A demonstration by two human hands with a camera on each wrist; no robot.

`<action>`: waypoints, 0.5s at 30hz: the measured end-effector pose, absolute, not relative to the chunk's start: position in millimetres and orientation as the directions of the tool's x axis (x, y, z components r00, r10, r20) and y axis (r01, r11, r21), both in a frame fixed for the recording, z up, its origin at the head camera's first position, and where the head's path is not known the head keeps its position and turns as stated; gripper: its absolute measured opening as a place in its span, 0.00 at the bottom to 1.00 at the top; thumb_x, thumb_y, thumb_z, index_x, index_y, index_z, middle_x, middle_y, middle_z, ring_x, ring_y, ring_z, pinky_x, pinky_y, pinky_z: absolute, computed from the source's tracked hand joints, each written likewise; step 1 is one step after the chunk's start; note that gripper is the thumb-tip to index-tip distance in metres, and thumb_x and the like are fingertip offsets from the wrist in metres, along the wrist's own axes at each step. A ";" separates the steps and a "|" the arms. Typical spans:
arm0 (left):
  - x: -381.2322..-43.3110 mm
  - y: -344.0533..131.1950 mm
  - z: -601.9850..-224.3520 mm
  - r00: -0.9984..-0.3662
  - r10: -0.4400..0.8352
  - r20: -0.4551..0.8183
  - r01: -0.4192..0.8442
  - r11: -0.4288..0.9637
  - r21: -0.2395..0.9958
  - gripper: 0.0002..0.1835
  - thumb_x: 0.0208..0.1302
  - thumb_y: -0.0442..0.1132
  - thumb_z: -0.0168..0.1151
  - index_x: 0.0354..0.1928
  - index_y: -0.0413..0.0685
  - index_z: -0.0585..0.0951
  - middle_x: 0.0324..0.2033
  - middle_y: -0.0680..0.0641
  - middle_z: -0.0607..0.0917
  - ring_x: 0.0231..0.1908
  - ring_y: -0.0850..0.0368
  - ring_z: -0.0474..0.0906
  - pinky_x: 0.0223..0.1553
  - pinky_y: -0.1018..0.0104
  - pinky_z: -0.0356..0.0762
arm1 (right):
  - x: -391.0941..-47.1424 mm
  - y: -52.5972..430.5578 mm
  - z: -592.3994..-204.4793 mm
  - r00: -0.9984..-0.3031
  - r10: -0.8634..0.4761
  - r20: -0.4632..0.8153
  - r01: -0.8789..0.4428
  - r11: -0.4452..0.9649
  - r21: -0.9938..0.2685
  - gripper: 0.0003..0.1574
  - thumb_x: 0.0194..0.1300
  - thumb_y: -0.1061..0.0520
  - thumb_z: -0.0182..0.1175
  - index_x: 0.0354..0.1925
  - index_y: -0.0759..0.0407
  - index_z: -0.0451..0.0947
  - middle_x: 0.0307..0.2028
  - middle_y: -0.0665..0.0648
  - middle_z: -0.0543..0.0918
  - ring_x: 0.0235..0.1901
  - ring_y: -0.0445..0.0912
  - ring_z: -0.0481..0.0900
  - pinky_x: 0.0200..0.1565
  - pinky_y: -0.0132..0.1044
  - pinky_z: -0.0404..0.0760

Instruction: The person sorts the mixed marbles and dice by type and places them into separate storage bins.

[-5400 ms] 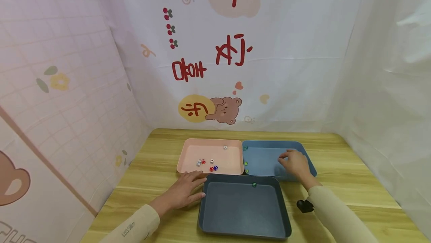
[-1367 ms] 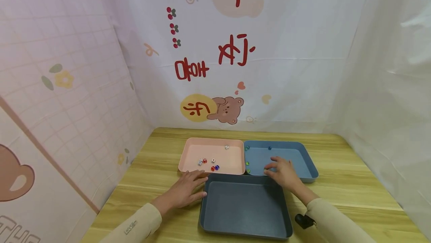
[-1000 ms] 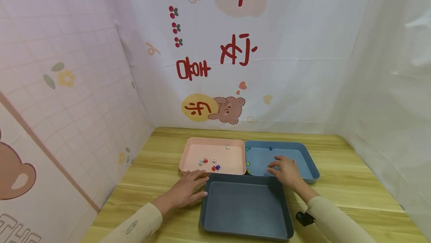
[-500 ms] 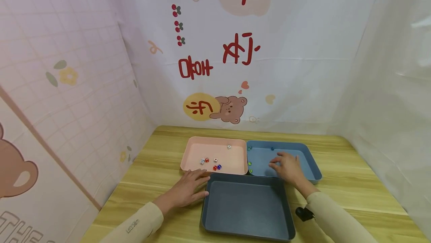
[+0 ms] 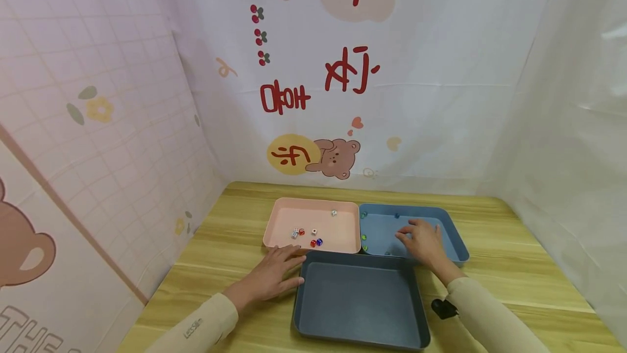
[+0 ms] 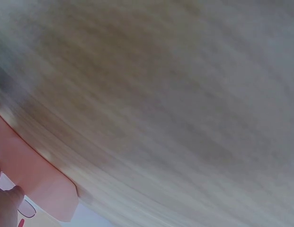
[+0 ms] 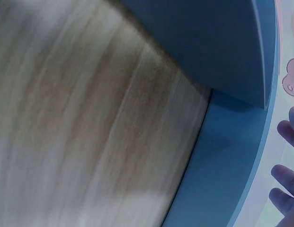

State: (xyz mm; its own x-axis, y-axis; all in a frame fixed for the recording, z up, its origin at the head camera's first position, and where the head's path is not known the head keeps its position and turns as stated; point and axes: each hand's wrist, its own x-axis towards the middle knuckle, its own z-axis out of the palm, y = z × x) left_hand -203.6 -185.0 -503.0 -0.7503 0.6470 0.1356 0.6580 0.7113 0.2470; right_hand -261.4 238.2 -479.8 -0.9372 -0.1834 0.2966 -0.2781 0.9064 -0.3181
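Observation:
My left hand rests with spread fingers at the front edge of the pink tray and the left rim of the dark grey tray. Over the blue tray hovers my right hand, thumb and fingers apart, nothing seen between them. In the right wrist view its fingers stand above the blue rim. Small green pieces, perhaps beads or marbles, lie along the blue tray's left wall. A dark bluish piece is at the back, and another small piece by the front wall.
Inside the pink tray lie several dice: white, red and blue. All three trays stand close together on a wood-grain table. Printed cloth hangs behind and at both sides.
A green piece has left the dark grey tray. My right hand has let go of a small piece by the blue tray's front wall and drawn back to the right. Left hand stays put.

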 end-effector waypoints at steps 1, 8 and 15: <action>-203.5 -184.1 -502.5 -0.749 0.648 0.136 0.659 0.710 0.246 0.34 0.73 0.64 0.47 0.69 0.47 0.72 0.72 0.42 0.64 0.72 0.42 0.57 0.69 0.37 0.50 | -260.5 239.5 -479.1 -0.938 -0.183 0.293 -0.277 0.906 -0.320 0.12 0.66 0.51 0.65 0.40 0.56 0.89 0.59 0.71 0.76 0.60 0.70 0.69 0.59 0.80 0.44; -201.7 -179.7 -494.3 -0.749 0.652 0.118 0.658 0.712 0.245 0.34 0.73 0.61 0.50 0.69 0.46 0.72 0.71 0.40 0.65 0.71 0.41 0.58 0.69 0.36 0.51 | -256.5 247.0 -475.4 -0.946 -0.168 0.276 -0.260 0.903 -0.341 0.12 0.67 0.51 0.65 0.41 0.56 0.89 0.60 0.71 0.75 0.62 0.70 0.66 0.60 0.80 0.42; -202.9 -176.1 -489.4 -0.748 0.652 0.124 0.662 0.723 0.197 0.32 0.70 0.60 0.56 0.66 0.46 0.75 0.67 0.40 0.70 0.67 0.42 0.64 0.67 0.39 0.58 | -252.8 253.1 -475.4 -0.947 -0.166 0.274 -0.256 0.907 -0.335 0.12 0.67 0.50 0.64 0.41 0.55 0.89 0.60 0.71 0.75 0.63 0.70 0.66 0.60 0.80 0.42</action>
